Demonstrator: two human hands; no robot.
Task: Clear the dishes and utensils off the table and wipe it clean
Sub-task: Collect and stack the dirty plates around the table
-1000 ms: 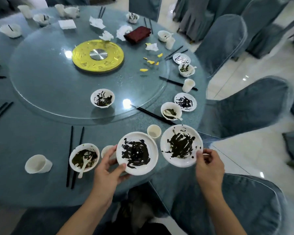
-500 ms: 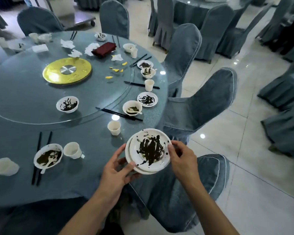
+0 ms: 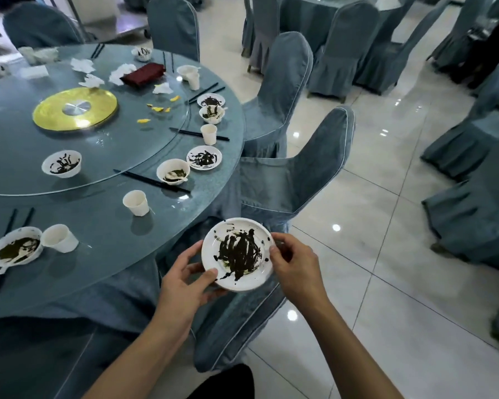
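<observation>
round white plate smeared with dark sauce (image 3: 238,254) now lifted off the blue table (image 3: 104,226), dirty side up, tipped a little, left hand (image 3: 185,279) and right hand (image 3: 296,263) gripping its rim

Both hands hold a sauce-smeared white plate (image 3: 238,254) off the worktop (image 3: 104,226) edge: left hand (image 3: 185,280) beneath its rim, right hand (image 3: 296,266) pinching the other side.

Bare forearms, hands (image 3: 185,283); perhaps dark clothing.
</observation>
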